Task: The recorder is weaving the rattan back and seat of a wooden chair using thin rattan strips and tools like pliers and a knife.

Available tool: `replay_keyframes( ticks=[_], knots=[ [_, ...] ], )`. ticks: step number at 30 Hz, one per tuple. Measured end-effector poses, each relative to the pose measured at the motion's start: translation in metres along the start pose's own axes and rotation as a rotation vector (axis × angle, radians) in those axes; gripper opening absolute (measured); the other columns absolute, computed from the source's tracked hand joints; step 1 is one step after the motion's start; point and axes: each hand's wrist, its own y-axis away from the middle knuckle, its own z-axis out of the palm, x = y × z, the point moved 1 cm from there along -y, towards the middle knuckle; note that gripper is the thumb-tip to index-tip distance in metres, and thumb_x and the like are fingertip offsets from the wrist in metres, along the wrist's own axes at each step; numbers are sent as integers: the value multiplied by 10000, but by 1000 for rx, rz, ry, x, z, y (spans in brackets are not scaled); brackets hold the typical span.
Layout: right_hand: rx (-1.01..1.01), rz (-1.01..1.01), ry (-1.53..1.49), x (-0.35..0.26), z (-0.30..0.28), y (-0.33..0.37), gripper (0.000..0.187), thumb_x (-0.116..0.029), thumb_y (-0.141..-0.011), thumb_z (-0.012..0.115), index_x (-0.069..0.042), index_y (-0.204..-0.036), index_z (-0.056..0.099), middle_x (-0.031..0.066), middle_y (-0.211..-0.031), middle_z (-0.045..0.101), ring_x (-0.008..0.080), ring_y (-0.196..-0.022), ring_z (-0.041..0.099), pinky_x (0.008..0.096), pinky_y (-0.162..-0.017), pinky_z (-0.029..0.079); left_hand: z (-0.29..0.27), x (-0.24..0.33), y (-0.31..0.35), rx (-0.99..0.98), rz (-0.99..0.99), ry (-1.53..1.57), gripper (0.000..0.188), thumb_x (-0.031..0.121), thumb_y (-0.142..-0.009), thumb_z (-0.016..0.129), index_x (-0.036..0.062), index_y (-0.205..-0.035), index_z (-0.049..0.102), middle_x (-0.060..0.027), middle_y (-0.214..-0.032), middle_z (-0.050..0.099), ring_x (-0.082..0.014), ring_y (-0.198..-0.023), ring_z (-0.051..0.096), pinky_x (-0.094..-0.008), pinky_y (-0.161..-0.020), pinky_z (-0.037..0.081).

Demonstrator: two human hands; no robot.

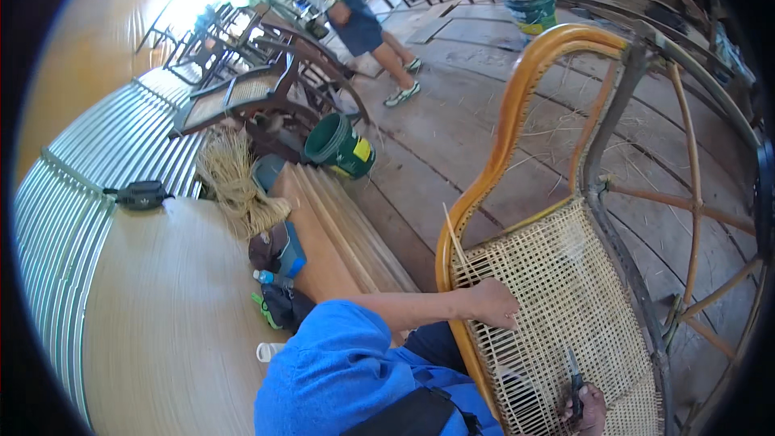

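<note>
A chair with a glossy orange-brown wooden frame (502, 141) lies tilted before me. Its panel of woven pale cane (557, 274) fills the lower part, with looser, open strands along the left side. My left hand (494, 304) is closed against the weave near the left rail; what its fingers hold is hidden. Lower right, my right hand (593, 412) grips a pointed tool (576, 375) with a dark handle and a slim metal tip, held over the cane. One loose cane strand (454, 234) sticks up beyond my left hand at the frame's edge.
Left of me stand a pale wooden board (169, 307), a bundle of cane strands (230, 178) and stacked planks (347, 226). Beyond are a green bucket (339, 145), dark chair frames (242, 93), a walking or standing person (363, 24) and another bucket (530, 10).
</note>
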Motion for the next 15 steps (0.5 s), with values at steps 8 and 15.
replay_keyframes(
  ticks=[8, 15],
  knots=[
    [233, 55, 84, -9, 13, 12, 208, -296, -904, 472, -107, -881, 555, 30, -561, 517, 152, -404, 459, 284, -361, 413, 8, 9, 10, 245, 4, 85, 478, 538, -769, 552, 76, -659, 607, -108, -616, 592, -318, -600, 597, -438, -524, 445],
    [273, 1, 88, -10, 16, 15, 248, -346, -887, 526, -99, -878, 551, 21, -550, 509, 144, -412, 462, 284, -360, 408, 3, 9, 10, 172, -24, 116, 471, 551, -751, 562, 92, -664, 625, -108, -597, 587, -317, -604, 598, -430, -525, 436]
  ],
)
